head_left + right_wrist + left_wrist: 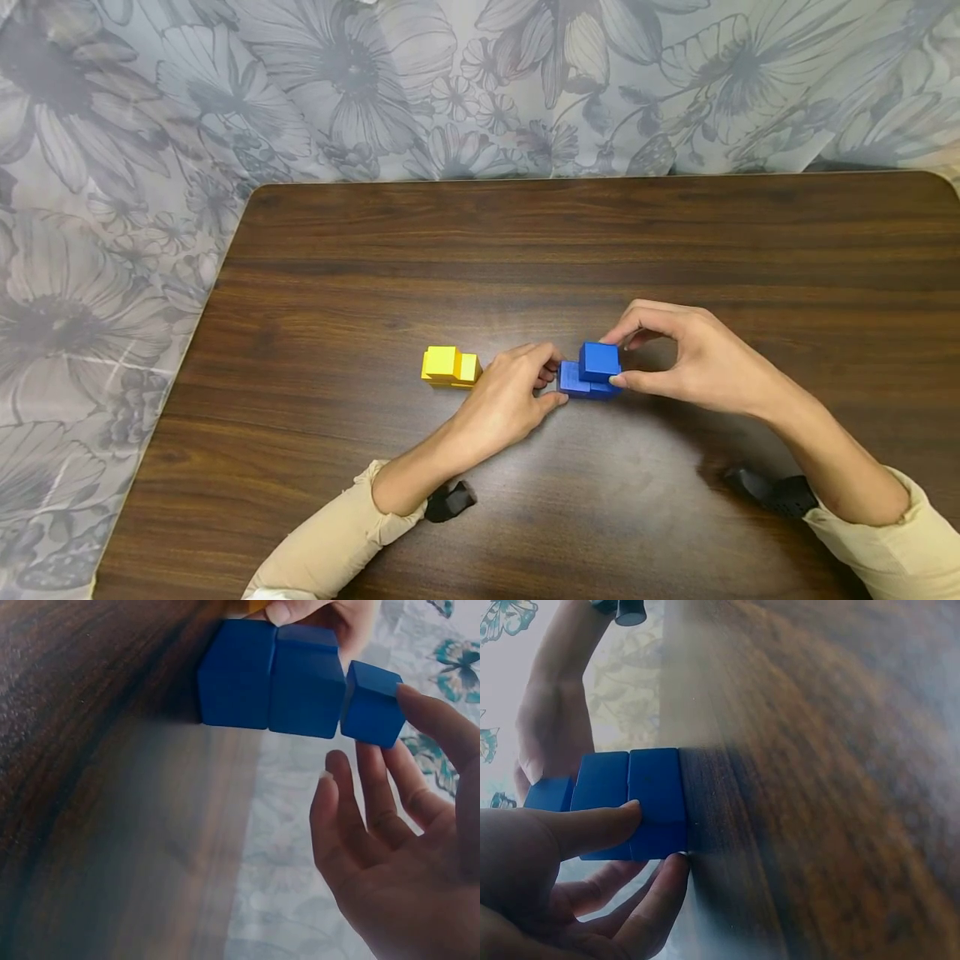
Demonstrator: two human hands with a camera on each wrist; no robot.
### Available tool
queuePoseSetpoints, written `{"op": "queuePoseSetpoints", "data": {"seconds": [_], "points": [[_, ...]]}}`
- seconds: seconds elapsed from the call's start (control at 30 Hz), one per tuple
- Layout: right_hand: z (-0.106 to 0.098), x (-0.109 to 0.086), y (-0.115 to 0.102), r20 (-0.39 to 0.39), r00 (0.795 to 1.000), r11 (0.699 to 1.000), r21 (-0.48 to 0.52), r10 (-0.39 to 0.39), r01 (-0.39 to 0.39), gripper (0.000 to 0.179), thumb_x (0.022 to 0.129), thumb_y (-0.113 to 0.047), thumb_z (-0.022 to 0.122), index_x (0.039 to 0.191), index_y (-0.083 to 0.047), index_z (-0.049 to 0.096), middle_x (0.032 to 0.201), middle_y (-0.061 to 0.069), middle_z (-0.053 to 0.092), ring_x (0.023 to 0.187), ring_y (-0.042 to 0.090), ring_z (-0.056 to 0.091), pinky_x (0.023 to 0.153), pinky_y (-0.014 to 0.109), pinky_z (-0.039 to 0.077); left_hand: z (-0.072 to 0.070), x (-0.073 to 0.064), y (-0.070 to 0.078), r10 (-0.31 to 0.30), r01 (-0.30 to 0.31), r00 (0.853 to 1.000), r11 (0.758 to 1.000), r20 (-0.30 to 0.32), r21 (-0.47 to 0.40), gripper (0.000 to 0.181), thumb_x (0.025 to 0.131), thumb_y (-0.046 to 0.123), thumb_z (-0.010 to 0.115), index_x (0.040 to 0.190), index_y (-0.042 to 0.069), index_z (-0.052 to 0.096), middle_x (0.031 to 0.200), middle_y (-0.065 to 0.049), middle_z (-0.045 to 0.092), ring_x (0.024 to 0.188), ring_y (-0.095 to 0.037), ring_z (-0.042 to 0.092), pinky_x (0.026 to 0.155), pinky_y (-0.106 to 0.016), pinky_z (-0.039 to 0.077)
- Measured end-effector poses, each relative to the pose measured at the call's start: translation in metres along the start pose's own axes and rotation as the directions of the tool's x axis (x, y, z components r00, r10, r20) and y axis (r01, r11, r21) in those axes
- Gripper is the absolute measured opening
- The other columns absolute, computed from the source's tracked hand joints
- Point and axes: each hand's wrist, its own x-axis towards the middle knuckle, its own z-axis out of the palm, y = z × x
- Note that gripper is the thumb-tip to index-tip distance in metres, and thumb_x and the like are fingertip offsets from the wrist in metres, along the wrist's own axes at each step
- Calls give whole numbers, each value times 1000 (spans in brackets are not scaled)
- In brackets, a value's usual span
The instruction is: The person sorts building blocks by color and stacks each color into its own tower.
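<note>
Two blue blocks (573, 378) are stacked on the brown table. My left hand (512, 393) holds them at their left end, its thumb (604, 827) across one side and fingertips on the other. Over the right part of the stack is a smaller blue cube (600, 357), pinched between the thumb and fingers of my right hand (693, 354). A thin gap shows between this cube (373, 705) and the block beneath it in the right wrist view. Beside my left wrist stands a stack of yellow blocks (444, 364), partly overlapped by that hand.
The dark wood table (375, 250) has its far edge against a flower-patterned grey cloth (480, 92). Each wrist wears a black camera strap (450, 502), close to the tabletop.
</note>
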Motion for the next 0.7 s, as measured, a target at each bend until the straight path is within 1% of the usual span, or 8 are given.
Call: {"op": "queuePoseSetpoints", "data": {"seconds": [0.5,0.7], "points": [[4,-2,1,28,1000,1000,14,-11,11,40,73,-13,90,103,-29,68,101,-17,66,89,11,63,80,20,51,1,1,-1,-4,4,1000,1000,-9,0,30,85,15,81,110,9,66,107,-2,69,91,-7,66,78,-13,51],[7,-4,2,15,1000,1000,9,-26,25,43,72,-12,91,103,-30,68,99,-20,64,90,11,63,81,19,50,1,1,-1,-8,8,1000,1000,-6,-5,30,85,15,81,111,10,67,107,-2,69,91,-6,66,79,-13,51]]}}
